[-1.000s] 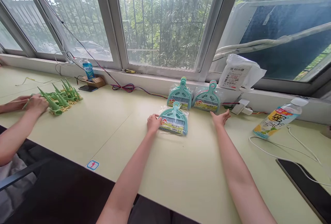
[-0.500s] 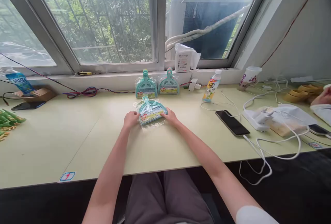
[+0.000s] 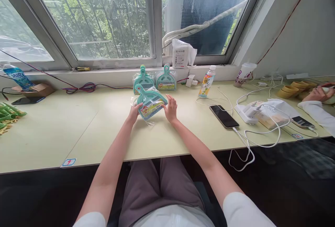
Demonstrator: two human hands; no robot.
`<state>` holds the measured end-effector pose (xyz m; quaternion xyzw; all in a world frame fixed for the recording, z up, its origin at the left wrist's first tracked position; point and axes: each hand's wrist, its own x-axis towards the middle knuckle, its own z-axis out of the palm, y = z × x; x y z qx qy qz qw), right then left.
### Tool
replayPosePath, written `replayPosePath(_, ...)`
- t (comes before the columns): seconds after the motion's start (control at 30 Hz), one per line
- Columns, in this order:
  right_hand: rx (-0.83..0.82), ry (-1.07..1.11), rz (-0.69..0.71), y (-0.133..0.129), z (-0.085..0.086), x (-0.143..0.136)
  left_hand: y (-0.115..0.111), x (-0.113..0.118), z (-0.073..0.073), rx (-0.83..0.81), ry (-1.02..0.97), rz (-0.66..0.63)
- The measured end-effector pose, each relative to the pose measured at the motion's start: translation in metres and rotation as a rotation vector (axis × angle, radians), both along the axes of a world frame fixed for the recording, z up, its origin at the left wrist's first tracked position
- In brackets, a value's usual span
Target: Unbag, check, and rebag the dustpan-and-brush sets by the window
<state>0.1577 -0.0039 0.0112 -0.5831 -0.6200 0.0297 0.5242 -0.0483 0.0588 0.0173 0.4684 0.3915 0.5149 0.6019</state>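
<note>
In the head view, one plastic-wrapped teal dustpan-and-brush set is slanting over the tabletop. The left hand is gripping its left edge; the right hand is holding its grip open, thumb touching the right edge. A second set and a third set are standing behind.

The wrapped dustpan partly hides the fingers of the left hand; its smallest label print, between both hands' fingers, is too tiny to read. Just beyond the left fingers, it covers part of a rear dustpan. Far right of the right hand's fingers, a co-worker's sleeve runs out of frame.
</note>
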Motion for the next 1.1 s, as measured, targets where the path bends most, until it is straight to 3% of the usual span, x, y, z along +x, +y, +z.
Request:
replayPosePath(0.07,0.025,-0.030,-0.063,-0.002,0.000,-0.001,0.005,0.009,-0.001,-0.002,-0.077,0.057)
replayPosePath(0.17,0.025,-0.049,-0.036,-0.003,0.001,-0.003,0.008,0.025,-0.004,-0.006,-0.194,0.098)
replayPosePath(0.33,-0.168,-0.021,-0.010,0.004,0.000,0.002,0.000,0.036,-0.009,0.027,-0.202,0.045)
replayPosePath(0.43,-0.235,0.183,0.004,0.010,0.001,0.008,-0.007,0.033,-0.008,0.032,-0.201,0.014)
replayPosePath(0.57,-0.218,0.623,0.236,0.013,0.002,0.011,-0.011,0.032,-0.005,0.071,-0.186,-0.027)
replayPosePath(0.67,-0.220,0.818,0.374,0.014,0.000,0.010,-0.013,0.031,-0.003,0.091,-0.120,-0.070)
replayPosePath(0.9,-0.225,0.921,0.278,0.019,-0.007,0.011,-0.018,0.024,0.000,0.070,0.010,-0.198)
replayPosePath(1.0,-0.228,0.983,0.318,0.019,-0.005,0.013,-0.013,0.025,-0.003,0.038,0.005,-0.148)
replayPosePath(1.1,-0.225,1.028,0.360,0.020,-0.002,0.016,-0.002,0.025,-0.008,-0.055,0.017,0.053)
